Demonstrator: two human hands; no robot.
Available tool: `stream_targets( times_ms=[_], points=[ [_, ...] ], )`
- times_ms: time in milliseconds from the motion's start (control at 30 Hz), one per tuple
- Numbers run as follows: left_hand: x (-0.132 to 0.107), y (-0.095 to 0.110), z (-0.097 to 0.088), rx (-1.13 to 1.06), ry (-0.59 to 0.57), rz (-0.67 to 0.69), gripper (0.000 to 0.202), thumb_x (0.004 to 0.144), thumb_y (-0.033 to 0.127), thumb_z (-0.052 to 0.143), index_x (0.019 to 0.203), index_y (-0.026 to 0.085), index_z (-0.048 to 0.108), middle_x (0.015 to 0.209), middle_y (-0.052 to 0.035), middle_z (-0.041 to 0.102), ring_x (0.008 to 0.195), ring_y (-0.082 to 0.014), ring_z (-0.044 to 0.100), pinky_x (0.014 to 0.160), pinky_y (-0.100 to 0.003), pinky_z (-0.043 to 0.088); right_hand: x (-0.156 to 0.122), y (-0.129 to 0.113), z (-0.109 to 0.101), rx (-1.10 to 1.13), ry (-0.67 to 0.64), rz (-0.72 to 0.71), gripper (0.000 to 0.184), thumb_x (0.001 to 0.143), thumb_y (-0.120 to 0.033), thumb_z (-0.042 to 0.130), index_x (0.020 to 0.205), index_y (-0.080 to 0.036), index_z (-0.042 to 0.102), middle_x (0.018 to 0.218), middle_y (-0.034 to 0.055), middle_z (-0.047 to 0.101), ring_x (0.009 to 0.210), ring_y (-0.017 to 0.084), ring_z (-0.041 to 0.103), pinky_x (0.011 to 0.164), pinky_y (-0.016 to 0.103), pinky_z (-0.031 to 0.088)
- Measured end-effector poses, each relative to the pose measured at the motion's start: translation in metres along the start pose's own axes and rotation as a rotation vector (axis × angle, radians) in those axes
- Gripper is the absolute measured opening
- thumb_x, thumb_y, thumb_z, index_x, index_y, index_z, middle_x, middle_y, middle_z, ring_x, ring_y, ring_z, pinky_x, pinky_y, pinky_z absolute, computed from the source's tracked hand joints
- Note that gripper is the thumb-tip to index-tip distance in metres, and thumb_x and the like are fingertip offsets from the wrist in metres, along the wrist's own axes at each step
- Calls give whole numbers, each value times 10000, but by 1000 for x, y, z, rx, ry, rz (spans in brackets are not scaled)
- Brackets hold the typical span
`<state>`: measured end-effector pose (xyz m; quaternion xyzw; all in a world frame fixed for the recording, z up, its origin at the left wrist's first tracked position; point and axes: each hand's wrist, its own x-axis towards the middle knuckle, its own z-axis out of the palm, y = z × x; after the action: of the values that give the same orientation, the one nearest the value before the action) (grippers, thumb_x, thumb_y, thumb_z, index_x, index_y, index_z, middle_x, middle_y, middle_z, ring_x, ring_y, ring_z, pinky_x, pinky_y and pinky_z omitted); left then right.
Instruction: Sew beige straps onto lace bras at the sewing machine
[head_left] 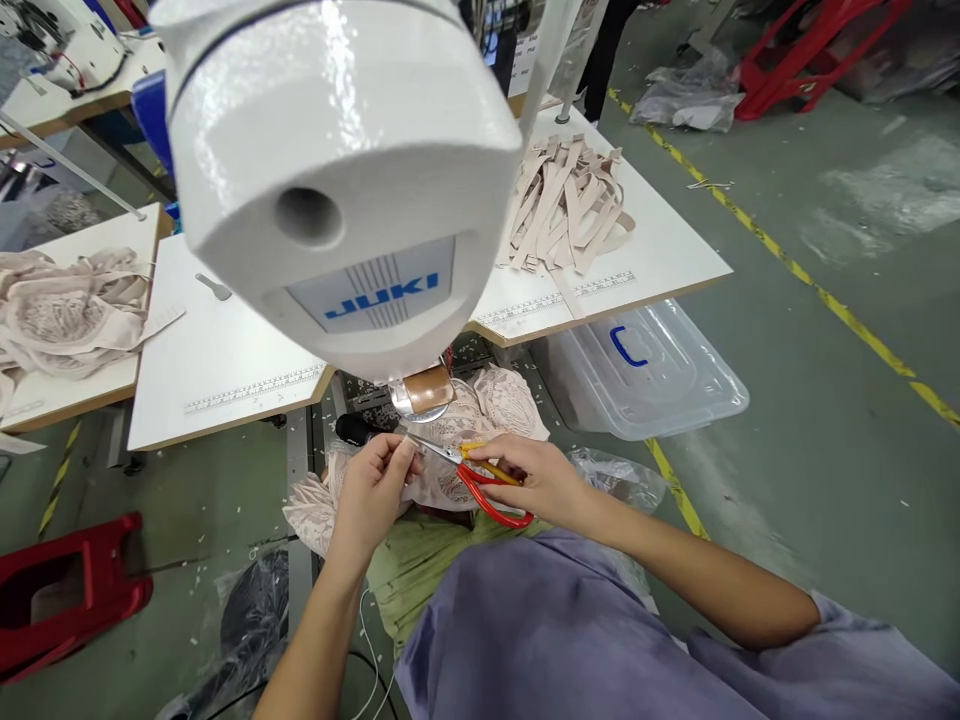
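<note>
The right hand [544, 478] is closed round scissors [495, 508] with red loops, a yellow handle or stick showing under its fingers. The scissors' tips point toward the left hand [373, 490], meeting the spot where its thumb and forefinger pinch together on pale lace [511, 402]; the exact bit held is too small to tell. Whether the blades are apart is also unclear.

The lace lies below the head of a white sewing machine [345, 180], in the gap between the two stretches of the worktop's [660, 240] near edge. Part of it spills left past the left hand, and some hangs over green cloth [420, 560] by the lap.

On the worktop, straps [566, 200] are heaped to the right of the machine, back from the near edge, one end reaching down onto the ruler [592, 287] at that edge. A small grey piece [214, 288] rests near the left edge. Past that edge, a second worktop [135, 235] bears a pile of lacy pieces [67, 310].

On the floor [750, 500], a clear box [675, 385] with a blue handle sits partly under the worktop's near right corner.
</note>
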<state>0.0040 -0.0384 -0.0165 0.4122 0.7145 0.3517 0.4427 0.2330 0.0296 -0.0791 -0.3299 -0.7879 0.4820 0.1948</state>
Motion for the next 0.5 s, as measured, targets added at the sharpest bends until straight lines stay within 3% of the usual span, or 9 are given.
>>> stream_targets(
  times_ms=[133, 233, 333, 433, 500],
  points=[
    [-1, -4, -1, 10, 65, 33, 275, 937, 418, 535, 891, 188, 678, 794, -24, 695, 726, -145, 618, 670, -234, 485, -10, 7, -13, -47, 25, 46, 302, 864, -333, 657, 1148, -237, 689, 1007, 62, 724, 706, 151, 641, 635, 268, 503],
    [2, -13, -6, 234, 165, 123, 287, 926, 412, 529, 1000, 195, 703, 869, -48, 730, 780, -169, 655, 674, -248, 497, -4, 20, -41, -153, 19, 98, 320, 860, -367, 639, 1147, -236, 694, 1020, 64, 726, 666, 154, 629, 605, 277, 497],
    [6, -17, -14, 429, 231, 211, 316, 896, 389, 519, 1072, 186, 685, 829, -52, 733, 741, -180, 669, 666, -262, 509, 31, 34, -80, -351, 160, 140, 367, 871, -417, 613, 1163, -205, 684, 1040, 86, 724, 737, 200, 652, 646, 312, 504],
    [8, -8, -23, 370, 88, 195, 331, 876, 434, 522, 1004, 191, 705, 851, -69, 758, 756, -206, 708, 709, -295, 552, 85, 37, -121, -573, 334, 129, 386, 907, -372, 575, 1198, -129, 647, 1137, 152, 697, 983, 286, 657, 810, 376, 504],
    [10, -2, -28, 225, -27, 86, 415, 856, 533, 554, 1030, 192, 713, 946, -97, 776, 871, -252, 735, 785, -340, 578, 120, 31, -150, -662, 288, 95, 356, 919, -271, 559, 1210, -81, 637, 1182, 196, 676, 1068, 299, 638, 882, 385, 487]
  ],
)
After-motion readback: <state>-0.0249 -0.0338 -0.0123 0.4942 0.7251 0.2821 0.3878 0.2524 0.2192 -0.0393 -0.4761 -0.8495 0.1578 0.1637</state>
